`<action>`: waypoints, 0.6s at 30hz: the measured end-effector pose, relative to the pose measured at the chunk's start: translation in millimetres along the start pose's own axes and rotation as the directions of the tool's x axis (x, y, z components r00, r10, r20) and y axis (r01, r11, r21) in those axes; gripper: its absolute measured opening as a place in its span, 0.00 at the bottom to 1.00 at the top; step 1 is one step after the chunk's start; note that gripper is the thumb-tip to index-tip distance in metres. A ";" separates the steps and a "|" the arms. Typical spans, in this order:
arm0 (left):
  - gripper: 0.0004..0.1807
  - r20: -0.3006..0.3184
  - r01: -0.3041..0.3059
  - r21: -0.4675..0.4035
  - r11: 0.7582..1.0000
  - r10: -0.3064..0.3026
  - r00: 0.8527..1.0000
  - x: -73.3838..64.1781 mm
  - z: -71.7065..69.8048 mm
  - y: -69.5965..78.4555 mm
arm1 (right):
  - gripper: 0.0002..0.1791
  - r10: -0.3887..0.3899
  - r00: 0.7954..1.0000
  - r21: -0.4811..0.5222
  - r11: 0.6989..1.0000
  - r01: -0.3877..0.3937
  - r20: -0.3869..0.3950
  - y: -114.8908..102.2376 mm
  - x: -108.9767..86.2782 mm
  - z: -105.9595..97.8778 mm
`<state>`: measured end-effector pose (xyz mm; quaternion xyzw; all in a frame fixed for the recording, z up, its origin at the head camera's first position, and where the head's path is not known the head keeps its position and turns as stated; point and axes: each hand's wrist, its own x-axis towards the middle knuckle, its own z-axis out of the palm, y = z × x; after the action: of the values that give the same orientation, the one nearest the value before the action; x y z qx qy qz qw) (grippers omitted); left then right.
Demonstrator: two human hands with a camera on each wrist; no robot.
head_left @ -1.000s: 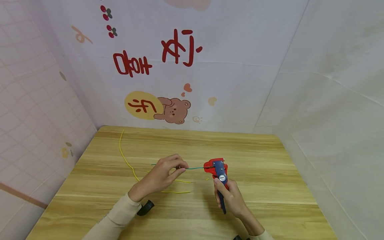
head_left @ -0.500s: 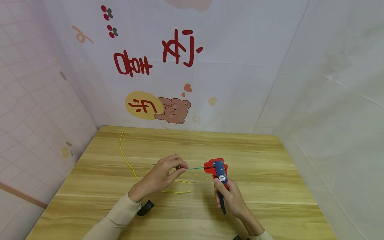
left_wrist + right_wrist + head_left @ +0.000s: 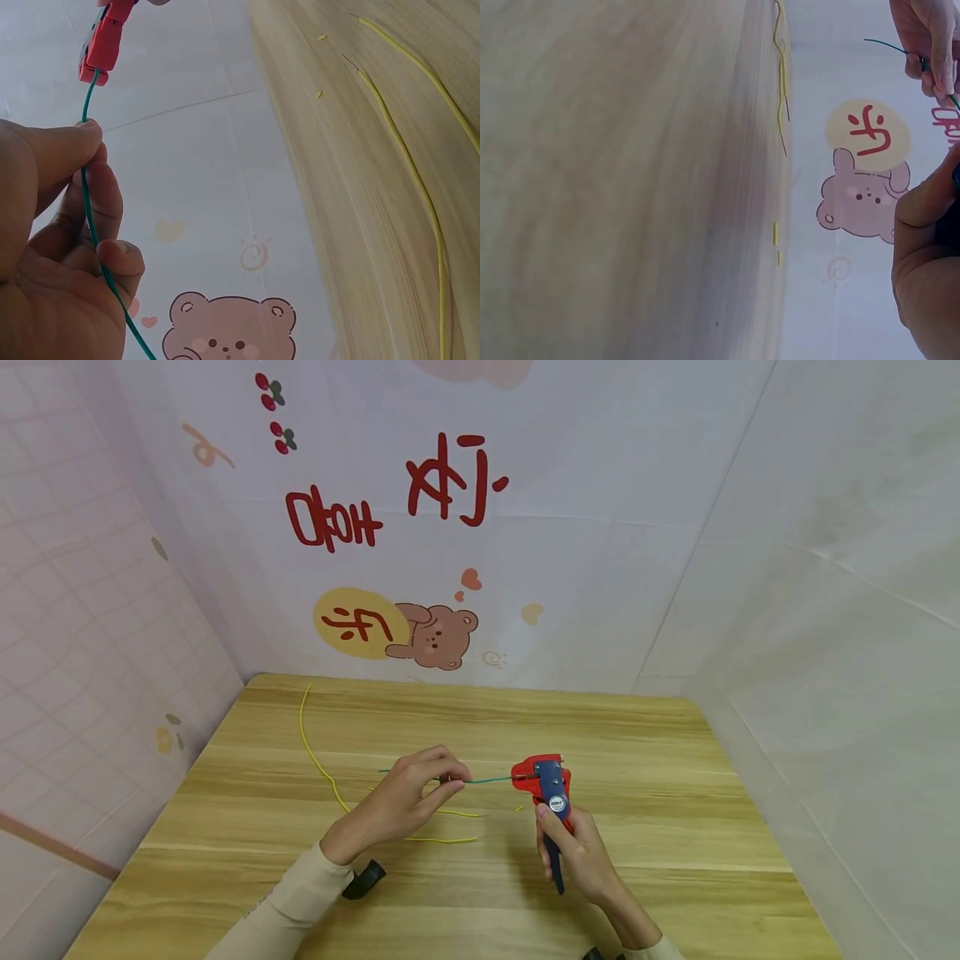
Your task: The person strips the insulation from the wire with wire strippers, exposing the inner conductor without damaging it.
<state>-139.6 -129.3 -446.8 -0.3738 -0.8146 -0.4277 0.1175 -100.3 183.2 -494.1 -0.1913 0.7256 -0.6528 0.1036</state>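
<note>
Between thumb and fingers my left hand (image 3: 408, 793) pinches a green wire (image 3: 88, 202), which runs across the palm in the left wrist view. The wire's far end enters the mouth of a red and blue wire stripper (image 3: 552, 781). My right hand (image 3: 581, 852) grips the stripper by its dark handles, thumb up near the round label. Both hands are raised over the wooden table. In the right wrist view only part of the right hand (image 3: 930, 262) shows, and the tool is mostly cut off at the edge.
Yellow wires (image 3: 405, 150) lie on the wooden table (image 3: 660, 827), with bare ends showing. Small yellow insulation scraps (image 3: 775, 234) lie near them. A long yellow wire (image 3: 315, 756) curves toward the back left. A printed cloth wall (image 3: 585, 568) stands behind the table.
The stripper has shifted very slightly to the right in the head view. Both hands keep their holds.
</note>
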 end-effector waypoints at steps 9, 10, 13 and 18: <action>0.09 -0.023 0.021 0.033 0.999 -0.020 1.000 -5.4 -8.3 -4.6 | 0.30 0.011 0.998 0.034 0.999 -0.010 -0.054 -4.5 -2.7 -14.1; 0.09 -0.026 0.026 0.035 0.999 -0.025 0.999 -6.4 -9.4 -5.6 | 0.30 0.012 0.998 0.041 0.999 -0.009 -0.062 -4.5 -3.2 -16.0; 0.08 -0.025 0.039 0.036 0.999 -0.038 0.999 -7.9 -11.5 -7.7 | 0.30 0.008 0.998 0.041 0.999 -0.006 -0.065 -3.5 -4.2 -19.7; 0.08 -0.018 0.034 0.022 0.999 -0.034 0.999 -7.4 -10.5 -10.2 | 0.30 0.010 0.999 0.039 0.999 -0.008 -0.049 -1.4 -4.2 -20.2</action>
<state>-143.1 -144.9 -450.5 -0.3548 -0.8244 -0.4239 0.1217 -104.4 203.2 -490.6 -0.1701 0.7158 -0.6709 0.0925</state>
